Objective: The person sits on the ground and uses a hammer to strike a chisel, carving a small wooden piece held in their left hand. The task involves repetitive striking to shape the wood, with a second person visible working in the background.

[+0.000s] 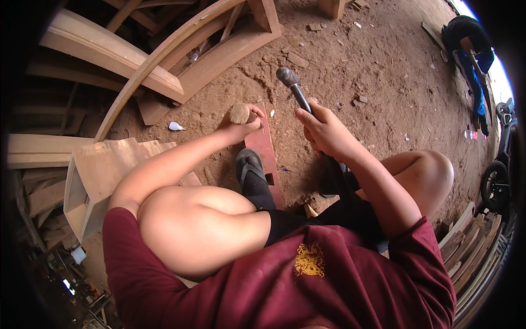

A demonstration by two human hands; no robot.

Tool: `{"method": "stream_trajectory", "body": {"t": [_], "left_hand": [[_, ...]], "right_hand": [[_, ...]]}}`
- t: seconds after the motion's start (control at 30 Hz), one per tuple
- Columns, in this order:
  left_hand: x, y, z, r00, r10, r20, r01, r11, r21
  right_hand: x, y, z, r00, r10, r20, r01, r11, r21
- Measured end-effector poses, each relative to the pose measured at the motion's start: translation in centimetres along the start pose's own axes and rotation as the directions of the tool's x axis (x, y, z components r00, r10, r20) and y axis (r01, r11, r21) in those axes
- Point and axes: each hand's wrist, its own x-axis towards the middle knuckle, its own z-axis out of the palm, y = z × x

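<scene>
My left hand point(245, 130) is wrapped round a thick wooden-handled chisel point(239, 113), held upright with its round end facing up; its blade is hidden. Under that hand lies a reddish wooden plank point(262, 143) with a square hole cut through it nearer my body. My right hand point(324, 130) grips a hammer point(297, 94) by its dark handle. The dark hammer head is raised, apart from the chisel and to its right. My sandalled left foot point(250, 163) rests at the plank's left edge.
Curved wooden frames point(224, 60) are piled at the far left, with a stepped wooden piece point(112, 167) by my left arm. Wood strips point(474, 247) are stacked at right, near a motorcycle point(496, 181). Another person point(468, 49) bends over at the far right. Scraps dot the dirt floor.
</scene>
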Motion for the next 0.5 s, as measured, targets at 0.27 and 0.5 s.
{"method": "stream_trajectory", "body": {"t": [0.27, 0.5], "left_hand": [[0.0, -0.4, 0.1, 0.995, 0.086, -0.045, -0.086, 0.996, -0.002], [-0.4, -1.7, 0.2, 0.993, 0.108, -0.043, -0.109, 0.994, -0.018]], "right_hand": [[-0.6, -0.7, 0.2, 1.000, -0.020, 0.002, 0.020, 1.000, 0.011], [-0.6, -0.9, 0.4, 1.000, -0.018, 0.010, 0.018, 1.000, 0.017]]}}
